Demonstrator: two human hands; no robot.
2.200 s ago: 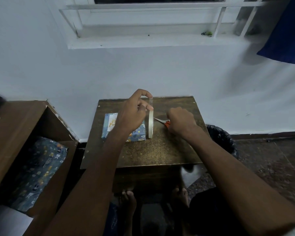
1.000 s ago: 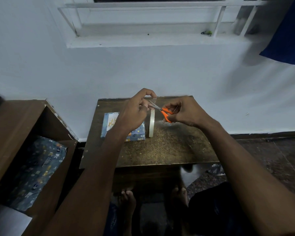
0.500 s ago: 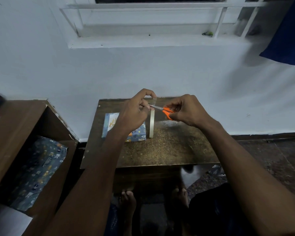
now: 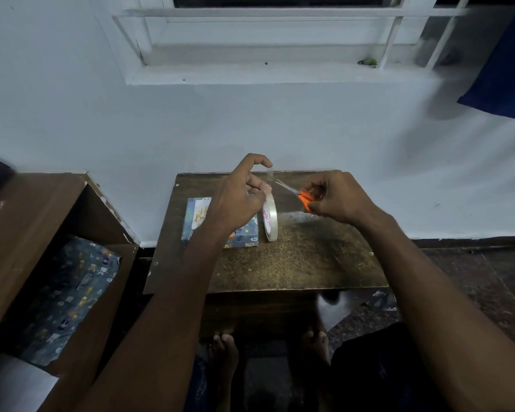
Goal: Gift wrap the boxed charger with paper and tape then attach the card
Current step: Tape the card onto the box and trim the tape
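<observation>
Brown wooden table (image 4: 295, 263), speckled top, set against a white wall (image 4: 250, 123) below a window sill (image 4: 265, 74). Wooden cabinet (image 4: 36, 221) to its left, open, holding a sheet of blue patterned wrapping paper (image 4: 69, 295). Wrapped box (image 4: 217, 224), blue patterned paper, lies flat at the table's far left; a white card (image 4: 199, 217) with gold lettering lies on top of it. Left hand (image 4: 241, 194), above the box, thumb and fingers pinching a short strip of clear tape (image 4: 269, 175) that stands upright from the roll. Right hand (image 4: 336, 197), fingers curled round the orange handles of small scissors (image 4: 298, 193), blades near the strip, apart from it. Tape roll (image 4: 269, 217), clear, stands on edge just right of the box.
</observation>
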